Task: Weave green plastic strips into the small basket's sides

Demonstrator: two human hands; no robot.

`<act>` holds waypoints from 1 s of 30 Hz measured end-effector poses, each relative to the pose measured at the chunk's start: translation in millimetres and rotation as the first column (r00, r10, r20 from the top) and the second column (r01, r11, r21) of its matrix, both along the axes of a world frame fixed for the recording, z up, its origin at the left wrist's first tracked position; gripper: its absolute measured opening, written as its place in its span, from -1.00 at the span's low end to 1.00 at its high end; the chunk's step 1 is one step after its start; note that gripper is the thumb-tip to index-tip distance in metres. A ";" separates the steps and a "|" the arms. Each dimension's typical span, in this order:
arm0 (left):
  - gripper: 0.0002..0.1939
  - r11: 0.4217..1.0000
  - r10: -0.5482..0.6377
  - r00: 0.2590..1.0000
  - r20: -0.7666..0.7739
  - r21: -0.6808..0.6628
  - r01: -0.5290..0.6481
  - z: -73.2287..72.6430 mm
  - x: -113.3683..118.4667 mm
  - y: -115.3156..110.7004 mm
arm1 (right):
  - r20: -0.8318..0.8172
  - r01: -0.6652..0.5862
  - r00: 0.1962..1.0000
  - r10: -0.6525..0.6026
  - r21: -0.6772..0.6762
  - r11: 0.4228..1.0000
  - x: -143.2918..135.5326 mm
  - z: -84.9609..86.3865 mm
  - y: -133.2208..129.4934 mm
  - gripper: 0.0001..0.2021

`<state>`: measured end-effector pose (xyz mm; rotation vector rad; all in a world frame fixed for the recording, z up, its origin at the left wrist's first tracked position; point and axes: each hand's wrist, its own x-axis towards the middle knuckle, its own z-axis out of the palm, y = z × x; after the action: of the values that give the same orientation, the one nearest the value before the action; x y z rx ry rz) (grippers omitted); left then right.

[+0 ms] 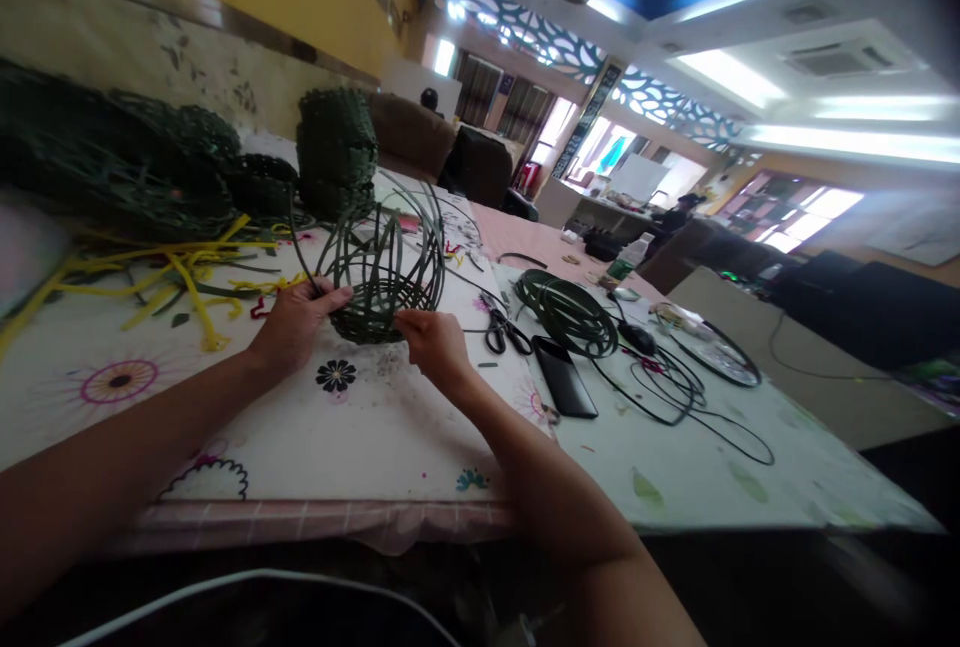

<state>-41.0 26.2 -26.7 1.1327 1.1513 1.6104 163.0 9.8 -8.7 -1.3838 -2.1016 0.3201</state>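
Note:
A half-woven basket (379,302) of dark green strips stands on the flowered tablecloth (360,447), its long loose strips arching upward. At its left side my left hand (292,327) is closed on the weave, thumb laid along the rim. My right hand (435,342) pinches the basket's near right side, its fingertips pressed together on a strip. Just right of that hand lie black-handled scissors (499,327). What my curled fingers cover is hidden.
A coil of green strip (566,312) and a black phone (564,377) lie to the right. Finished green baskets (336,152) and yellow strips (187,277) occupy the left and back. A bottle (630,257) stands farther off, near a computer mouse (637,337).

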 end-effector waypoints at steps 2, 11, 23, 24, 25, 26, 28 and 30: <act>-0.67 1.000 0.025 0.998 -0.055 0.005 -0.025 -1.6 -1.1 1.1 | 0.001 0.000 1.000 0.000 0.046 0.999 0.0 -3.8 1.6 -0.82; -0.57 0.909 0.291 0.836 -0.466 0.407 -0.090 5.5 -26.7 8.5 | -0.075 -0.015 0.997 0.028 0.157 0.987 6.9 -10.6 10.0 -0.77; -0.65 0.991 0.019 0.777 -0.629 0.116 0.070 11.0 9.8 -22.8 | 0.121 -0.085 0.990 0.068 0.147 0.985 -4.7 -11.7 -0.6 -0.80; -0.68 0.994 0.010 0.781 -0.624 0.088 0.058 11.4 9.2 -22.4 | 0.058 -0.113 0.993 0.106 0.132 0.985 -4.0 -12.2 -0.7 -0.81; -0.70 0.997 0.002 0.785 -0.619 0.066 0.050 12.2 8.0 -22.1 | -0.027 -0.143 0.989 0.147 0.120 0.982 -2.6 -12.0 -0.7 -0.81; -0.71 0.998 -0.007 0.789 -0.614 0.050 0.047 13.1 6.4 -21.8 | -0.124 -0.163 0.976 0.178 0.119 0.979 -0.6 -11.1 -0.8 -0.80; -0.70 0.999 -0.020 0.805 -0.592 0.029 0.046 14.3 2.8 -20.7 | -0.292 -0.156 0.937 0.191 0.139 0.978 4.6 -6.9 -1.3 -0.76; -0.68 0.999 -0.013 0.819 -0.574 0.025 0.034 13.7 -0.6 -18.3 | -0.357 -0.092 0.923 0.145 0.161 0.983 9.5 -0.6 -1.7 -0.73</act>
<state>-41.6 7.8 -13.0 1.7231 1.4796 1.2969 172.4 8.1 -9.3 -1.0236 -1.8581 0.4347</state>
